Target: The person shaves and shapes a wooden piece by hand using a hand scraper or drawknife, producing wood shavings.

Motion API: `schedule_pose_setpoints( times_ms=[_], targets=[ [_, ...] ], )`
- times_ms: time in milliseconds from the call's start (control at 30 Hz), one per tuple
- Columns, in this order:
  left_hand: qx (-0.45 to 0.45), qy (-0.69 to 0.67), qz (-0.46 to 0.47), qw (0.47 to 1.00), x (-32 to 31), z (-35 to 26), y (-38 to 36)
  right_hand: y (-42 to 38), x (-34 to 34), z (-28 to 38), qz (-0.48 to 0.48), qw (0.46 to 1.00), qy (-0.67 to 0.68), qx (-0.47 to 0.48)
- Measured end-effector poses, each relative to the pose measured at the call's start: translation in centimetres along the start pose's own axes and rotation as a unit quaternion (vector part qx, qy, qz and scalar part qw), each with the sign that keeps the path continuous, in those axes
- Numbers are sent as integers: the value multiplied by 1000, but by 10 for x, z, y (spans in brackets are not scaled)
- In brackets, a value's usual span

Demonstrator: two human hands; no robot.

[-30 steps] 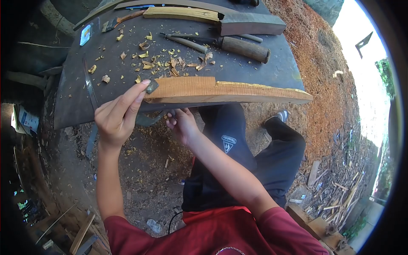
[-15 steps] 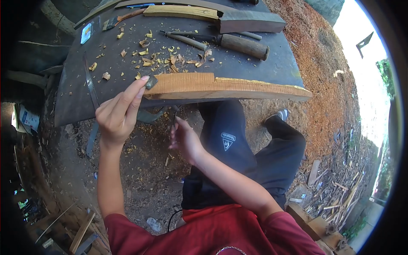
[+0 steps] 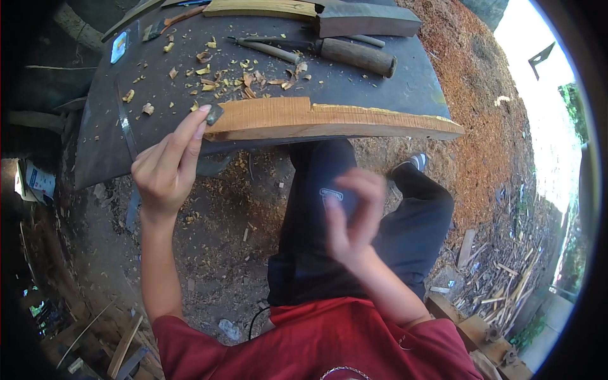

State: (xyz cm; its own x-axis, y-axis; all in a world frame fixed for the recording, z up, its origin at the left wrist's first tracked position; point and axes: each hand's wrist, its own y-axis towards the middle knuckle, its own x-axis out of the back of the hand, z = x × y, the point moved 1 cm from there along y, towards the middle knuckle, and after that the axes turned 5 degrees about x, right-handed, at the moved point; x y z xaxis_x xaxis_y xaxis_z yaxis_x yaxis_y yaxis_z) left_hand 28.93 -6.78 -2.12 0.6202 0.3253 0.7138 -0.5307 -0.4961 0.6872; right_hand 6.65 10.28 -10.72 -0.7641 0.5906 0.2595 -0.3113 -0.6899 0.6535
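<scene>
My left hand (image 3: 166,168) is closed, its fingertips pinching a small dark block (image 3: 215,114) against the left end of a shaped wooden board (image 3: 272,120). The board lies along the near edge of the worktable (image 3: 101,152); its top edge has a step, and its right end tapers. My right hand (image 3: 356,218) is raised above my thigh, below the board and apart from it. Blurred by motion, its fingers are curved with the thumb apart, and nothing shows between them.
Wood shavings (image 3: 247,79) are scattered over the table. Beyond them lie a wooden mallet (image 3: 358,57), thin tools (image 3: 269,49), a heavy block (image 3: 367,20) and a yellowish wood strip (image 3: 259,9). A metal strip (image 3: 125,123) rests at left. Sawdust (image 3: 472,114) covers the ground at right.
My right hand has moved from under the table's edge, where it was near a dark rod, to the right over my thigh. My left hand stays at the board's end.
</scene>
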Motion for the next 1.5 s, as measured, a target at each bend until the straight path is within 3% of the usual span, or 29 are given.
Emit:
schedule_pose_setpoints(
  times_ms=[133, 267, 333, 433, 1000, 1100, 1200, 1300, 1367, 1433, 1500],
  targets=[
    [-11, 8, -5, 1000, 0, -1, 2, 58, 65, -15, -114, 948, -269, 131],
    [-21, 6, -5, 1000, 0, -2, 5, 108, 84, -29, 81, 921, -354, 139],
    [-22, 7, 2, 1000, 3, -2, 5, 119, 82, -42, 126, 904, -367, 180],
    [-16, 4, 10, 1000, 4, -3, 2, 129, 81, -53, 148, 919, -323, 172],
    [19, -5, 38, 999, 3, -7, 2, 125, 81, -45, 122, 915, -341, 177],
    [-14, -10, -2, 1000, -2, -2, 3, 100, 76, -40, -19, 935, -235, 263],
    [-18, -11, -9, 1000, -3, -1, 3, 55, 56, -18, 9, 989, 39, 145],
    [-14, -5, 3, 1000, 0, -1, 2, 18, 3, -6, 172, 984, 31, -28],
    [-11, -3, 2, 1000, -1, 0, 0, 1, -40, -5, 182, 946, 163, -215],
    [-12, -4, 0, 1000, -1, -1, 0, -20, -78, -24, 195, 848, 310, -383],
    [-18, -4, -7, 1000, -1, -2, 2, -28, -112, -40, 179, 820, 316, -443]
  ],
)
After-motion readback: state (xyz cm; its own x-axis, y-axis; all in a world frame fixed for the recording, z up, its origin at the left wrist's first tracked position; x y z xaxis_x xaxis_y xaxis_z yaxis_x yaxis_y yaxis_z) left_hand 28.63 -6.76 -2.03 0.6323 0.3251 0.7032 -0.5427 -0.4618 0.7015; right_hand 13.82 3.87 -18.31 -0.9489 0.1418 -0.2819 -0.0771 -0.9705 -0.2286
